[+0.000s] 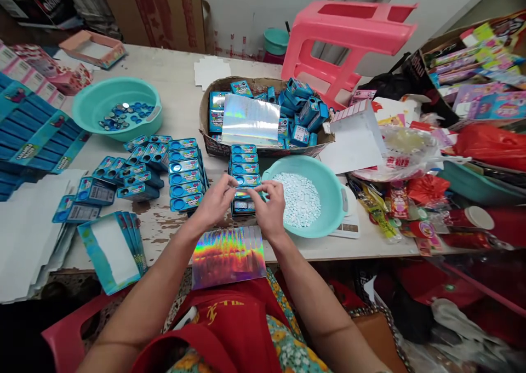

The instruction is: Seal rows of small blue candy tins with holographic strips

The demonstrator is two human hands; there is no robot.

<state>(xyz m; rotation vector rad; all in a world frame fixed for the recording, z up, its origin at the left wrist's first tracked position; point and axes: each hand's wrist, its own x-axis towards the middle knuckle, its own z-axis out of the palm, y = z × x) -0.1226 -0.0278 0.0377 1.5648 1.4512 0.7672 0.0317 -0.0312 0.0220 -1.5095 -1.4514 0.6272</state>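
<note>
My left hand (217, 200) and my right hand (270, 206) meet over the near end of a row of small blue tins (245, 168). Both hands have thumb and fingertips pinched together, and whatever is between them is too small to make out. Just below the fingertips, a tin (244, 205) at the end of the row shows pale contents. In front of my body lies a shiny rainbow foil sheet (229, 255). Close to my right hand stands a turquoise basin (329, 219) of small white candies (299, 203). Another row of blue tins (184, 176) stands left of my left hand.
A cardboard box (263, 149) of blue tins, with a foil sheet (250, 120) on top, stands behind the row. At left are a basin (119, 85) of round blue pieces, loose tins (139, 176) and display trays (113, 247). A pink stool (349, 33) rises at back right.
</note>
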